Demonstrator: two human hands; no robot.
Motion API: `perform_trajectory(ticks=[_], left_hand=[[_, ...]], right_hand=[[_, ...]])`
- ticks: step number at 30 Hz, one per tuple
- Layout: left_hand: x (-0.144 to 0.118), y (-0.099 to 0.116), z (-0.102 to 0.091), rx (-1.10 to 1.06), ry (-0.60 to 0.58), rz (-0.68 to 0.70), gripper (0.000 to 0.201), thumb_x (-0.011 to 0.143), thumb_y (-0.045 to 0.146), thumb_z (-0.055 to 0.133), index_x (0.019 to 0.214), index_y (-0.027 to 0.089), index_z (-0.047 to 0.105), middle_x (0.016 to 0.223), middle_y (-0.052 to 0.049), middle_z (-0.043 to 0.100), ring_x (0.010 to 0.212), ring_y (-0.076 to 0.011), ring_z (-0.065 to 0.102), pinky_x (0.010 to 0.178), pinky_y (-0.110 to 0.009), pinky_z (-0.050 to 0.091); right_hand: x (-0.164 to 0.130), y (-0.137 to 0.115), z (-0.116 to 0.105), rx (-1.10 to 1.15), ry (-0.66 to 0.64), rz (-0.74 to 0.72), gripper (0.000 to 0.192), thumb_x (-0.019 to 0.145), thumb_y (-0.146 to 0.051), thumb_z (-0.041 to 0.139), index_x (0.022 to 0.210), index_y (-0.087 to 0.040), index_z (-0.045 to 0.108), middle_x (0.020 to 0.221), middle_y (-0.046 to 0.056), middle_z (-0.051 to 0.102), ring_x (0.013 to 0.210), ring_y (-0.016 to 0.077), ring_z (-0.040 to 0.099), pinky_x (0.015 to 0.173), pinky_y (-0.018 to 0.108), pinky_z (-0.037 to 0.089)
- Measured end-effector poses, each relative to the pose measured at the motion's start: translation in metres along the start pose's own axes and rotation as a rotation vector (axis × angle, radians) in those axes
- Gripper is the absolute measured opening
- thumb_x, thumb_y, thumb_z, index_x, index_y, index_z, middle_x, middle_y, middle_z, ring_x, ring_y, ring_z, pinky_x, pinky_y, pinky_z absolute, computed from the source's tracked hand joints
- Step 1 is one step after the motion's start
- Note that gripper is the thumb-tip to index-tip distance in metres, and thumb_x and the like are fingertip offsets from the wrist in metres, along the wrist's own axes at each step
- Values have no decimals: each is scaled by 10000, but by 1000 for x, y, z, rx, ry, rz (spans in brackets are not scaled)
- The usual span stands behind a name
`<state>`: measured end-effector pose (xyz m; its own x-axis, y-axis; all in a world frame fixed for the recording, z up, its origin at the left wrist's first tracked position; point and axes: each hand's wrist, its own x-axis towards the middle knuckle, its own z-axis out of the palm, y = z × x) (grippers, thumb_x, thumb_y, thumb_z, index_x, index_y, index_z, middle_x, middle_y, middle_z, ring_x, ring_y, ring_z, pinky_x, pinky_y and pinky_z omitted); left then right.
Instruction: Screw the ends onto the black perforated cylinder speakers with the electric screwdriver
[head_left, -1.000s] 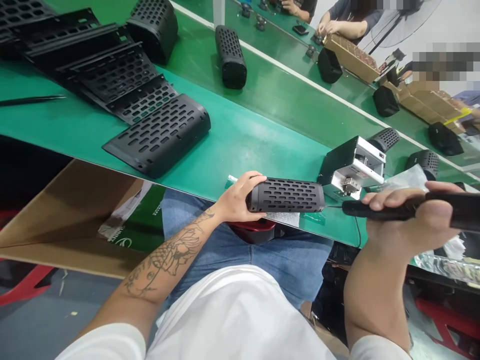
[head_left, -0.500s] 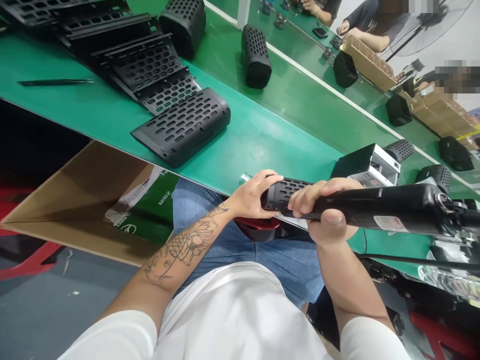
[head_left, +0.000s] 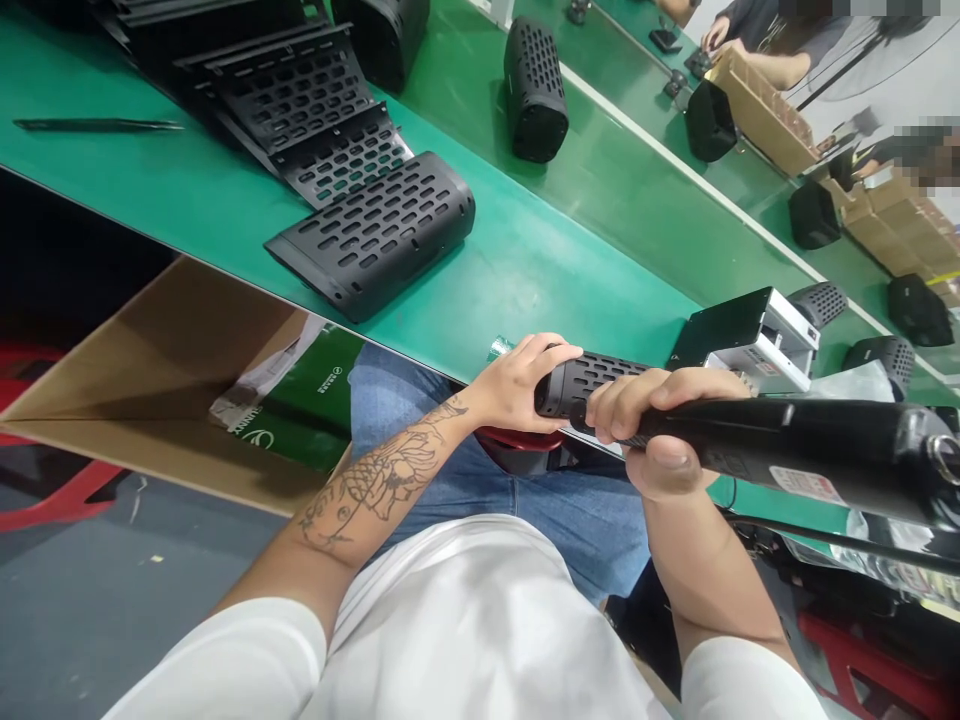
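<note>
Housing (head_left: 574, 385) in perforated black, set lengthwise at the near edge of the green counter (head_left: 555, 290), just above the lap. Grips its left end with the left hand (head_left: 517, 385), curled round from the far side and the near side. Holds in the right hand (head_left: 652, 420) a thick black handheld tool (head_left: 757, 435), fingers wrapped firmly over the front part, thumb underneath. Points the tool leftward along the housing, with the right end of the housing hidden behind the knuckles. Cannot tell of any contact between the tool's nose and the housing. Shows a pale sticker (head_left: 806, 485) on the tool's barrel.

Just beyond the right hand, a boxy black-and-silver device (head_left: 720, 330). Farther left on the counter, well apart from both hands, a large perforated shell (head_left: 382, 230), with overlapping perforated panels (head_left: 300, 95) behind. Beside these, a thin black implement (head_left: 82, 125), lying flat. Past the panels, a smaller perforated case (head_left: 536, 100), standing on a darker green strip. Below the counter at left, an open cardboard box (head_left: 150, 350) with a green carton (head_left: 300, 410) inside. At the far upper right, a co-worker's hands (head_left: 720, 40), close to a long tan carton (head_left: 765, 115).
</note>
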<state>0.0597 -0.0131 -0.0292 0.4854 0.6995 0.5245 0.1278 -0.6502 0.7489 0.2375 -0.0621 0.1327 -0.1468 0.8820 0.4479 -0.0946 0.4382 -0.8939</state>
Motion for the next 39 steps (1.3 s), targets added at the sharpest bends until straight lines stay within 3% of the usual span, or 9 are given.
perform_trajectory(ticks=[5, 11, 19, 22, 26, 29, 32, 36, 39], left_hand=[[0, 2, 0, 17, -7, -17, 1083, 846, 502, 1104, 1781, 289, 600, 1743, -216, 667, 1534, -488, 731, 1308, -685, 671], [0, 1, 3, 28, 5, 12, 1098, 860, 494, 1085, 1804, 275, 569, 1739, -228, 664, 1514, -481, 738, 1275, -663, 685], [-12, 2, 5, 181, 75, 45, 1123, 906, 467, 1040, 1856, 279, 470, 1748, -226, 652, 1577, -455, 747, 1294, -618, 695], [-34, 19, 28, 401, 318, 47, 1109, 953, 462, 1014, 1869, 265, 421, 1677, -243, 647, 1552, -471, 743, 1288, -655, 690], [-79, 56, 75, 494, 468, -60, 1155, 931, 516, 987, 1884, 214, 409, 1632, -274, 615, 1480, -502, 727, 1201, -705, 719], [-103, 78, 104, 462, 364, 64, 942, 976, 386, 889, 1821, 199, 517, 1567, -255, 687, 1433, -454, 758, 1169, -646, 743], [-92, 86, 113, 418, 138, 319, 656, 978, 209, 818, 1625, 193, 707, 1545, -234, 788, 1481, -391, 773, 1263, -568, 713], [-21, 85, 84, 439, -46, 622, 402, 1044, 128, 831, 1430, 242, 849, 1573, -151, 867, 1539, -304, 754, 1434, -482, 572], [49, 83, 48, 598, -324, 519, 693, 1067, 192, 869, 1741, 307, 756, 1874, -162, 703, 1759, -382, 614, 1515, -578, 437]], right_hand=[[3, 0, 3, 8, -100, -169, 252, 1083, -521, 945, 1096, -344, 766, 664, -85, 733, 411, 154, 591, 485, 327, 634], [5, 6, -2, 53, -183, -168, 279, 1053, -510, 997, 1099, -351, 773, 664, -96, 745, 389, 149, 588, 463, 315, 622], [-14, 1, 0, -8, -61, -134, 360, 1049, -624, 991, 1189, -347, 807, 693, -78, 748, 487, 184, 663, 574, 370, 682], [-17, -19, -22, 15, 130, -256, 337, 1120, -664, 885, 1264, -368, 813, 683, -97, 731, 440, 159, 617, 523, 327, 630], [-9, -31, -96, -257, 598, -295, 389, 1015, -604, 993, 1160, -323, 768, 671, -122, 700, 483, 167, 665, 576, 336, 653], [-1, -21, -162, -519, 892, -256, 357, 988, -533, 987, 1084, -285, 749, 653, -99, 713, 513, 193, 691, 601, 358, 646], [3, -2, -207, -589, 974, -279, 366, 957, -570, 957, 947, -309, 700, 609, -76, 694, 491, 222, 668, 564, 390, 613], [-4, 10, -223, -520, 946, -288, 395, 928, -599, 946, 901, -346, 644, 561, -105, 627, 439, 226, 599, 525, 424, 614], [-13, 3, -213, -469, 929, -226, 348, 906, -532, 960, 954, -323, 686, 586, -109, 660, 454, 209, 617, 533, 395, 623]])
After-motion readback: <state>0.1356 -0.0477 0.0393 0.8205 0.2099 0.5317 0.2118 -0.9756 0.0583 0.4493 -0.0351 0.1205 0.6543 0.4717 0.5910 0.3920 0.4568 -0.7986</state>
